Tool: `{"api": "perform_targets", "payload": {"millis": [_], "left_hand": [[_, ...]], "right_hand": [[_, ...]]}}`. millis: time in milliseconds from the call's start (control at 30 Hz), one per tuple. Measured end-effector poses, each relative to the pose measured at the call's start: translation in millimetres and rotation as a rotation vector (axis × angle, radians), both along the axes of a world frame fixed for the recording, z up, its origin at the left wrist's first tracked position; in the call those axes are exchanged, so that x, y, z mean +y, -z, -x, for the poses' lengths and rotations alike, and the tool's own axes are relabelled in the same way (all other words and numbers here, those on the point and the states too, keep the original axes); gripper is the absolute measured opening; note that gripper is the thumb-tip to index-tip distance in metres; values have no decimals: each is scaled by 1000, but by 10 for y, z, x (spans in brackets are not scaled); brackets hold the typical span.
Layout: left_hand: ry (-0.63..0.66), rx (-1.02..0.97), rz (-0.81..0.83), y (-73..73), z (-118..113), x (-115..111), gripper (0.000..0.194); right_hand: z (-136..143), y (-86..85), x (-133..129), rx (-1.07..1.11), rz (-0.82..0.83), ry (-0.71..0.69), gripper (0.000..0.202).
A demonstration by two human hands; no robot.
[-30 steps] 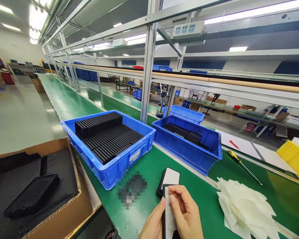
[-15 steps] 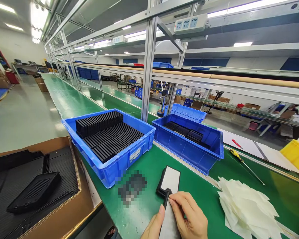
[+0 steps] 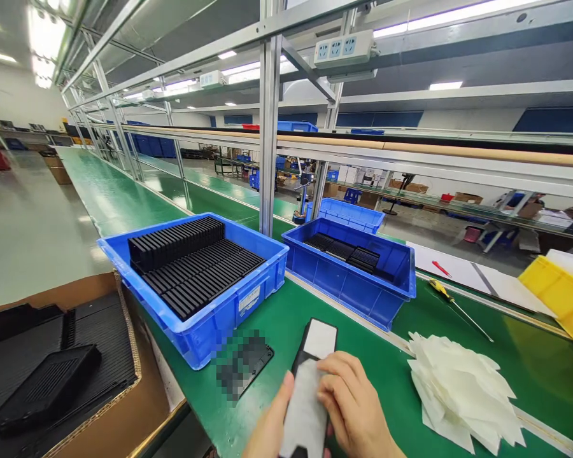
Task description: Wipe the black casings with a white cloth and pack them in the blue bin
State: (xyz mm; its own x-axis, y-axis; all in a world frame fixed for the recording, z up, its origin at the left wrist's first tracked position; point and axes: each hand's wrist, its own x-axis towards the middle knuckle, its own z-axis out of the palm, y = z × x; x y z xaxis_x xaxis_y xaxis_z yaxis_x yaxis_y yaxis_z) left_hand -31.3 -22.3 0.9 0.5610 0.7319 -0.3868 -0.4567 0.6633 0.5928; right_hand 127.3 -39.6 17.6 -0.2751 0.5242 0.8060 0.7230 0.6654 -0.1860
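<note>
Left hand grips the pale-covered piece over the green bench, near a white-topped block. Right hand curled against it, pinch unclear. Steady support, light fingertips should keep the covering smooth.

A glossy green bench carries everything here, its top running off toward eleven o'clock, with a pale strip along it. Taking the white-faced black block lying on it as the dial's centre, a light blue bin sits at ten o'clock and a dark blue bin at one, close together. A yellow-handled screwdriver lies toward half past two. At four, a loose heap of cream sheets overlaps the strip. At eight lies a thin black plate, partly blurred, just beside the light blue bin.
</note>
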Motion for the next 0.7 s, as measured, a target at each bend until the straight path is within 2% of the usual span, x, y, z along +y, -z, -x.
{"api": "perform_targets", "payload": {"millis": [67,133,167,267,367,433,500,600,700], "left_hand": [[-103,-9,22,-99,96,90,54],[-145,5,18,-133,187,129,51],[-124,10,18,-120,216,127,51],[76,31,-19,14,217,73,59],[154,30,-64,169,137,29,55],[125,-5,-63,209,84,27,45],[93,-33,-43,188,62,45,42],[39,-75,-15,84,126,132,54],[-189,-82,5,-33,340,301,54]], "right_hand": [[4,-43,-14,48,5,-74,23],[10,-60,-9,78,-6,-51,18],[14,-54,4,69,-22,-13,18],[30,11,75,-3,-78,47,31],[46,65,138,-14,-161,20,20],[68,59,159,-28,-206,28,13],[118,36,164,-45,-212,39,15],[186,51,117,-74,-186,-38,28],[-15,171,-34,-164,-150,-145,37]]}}
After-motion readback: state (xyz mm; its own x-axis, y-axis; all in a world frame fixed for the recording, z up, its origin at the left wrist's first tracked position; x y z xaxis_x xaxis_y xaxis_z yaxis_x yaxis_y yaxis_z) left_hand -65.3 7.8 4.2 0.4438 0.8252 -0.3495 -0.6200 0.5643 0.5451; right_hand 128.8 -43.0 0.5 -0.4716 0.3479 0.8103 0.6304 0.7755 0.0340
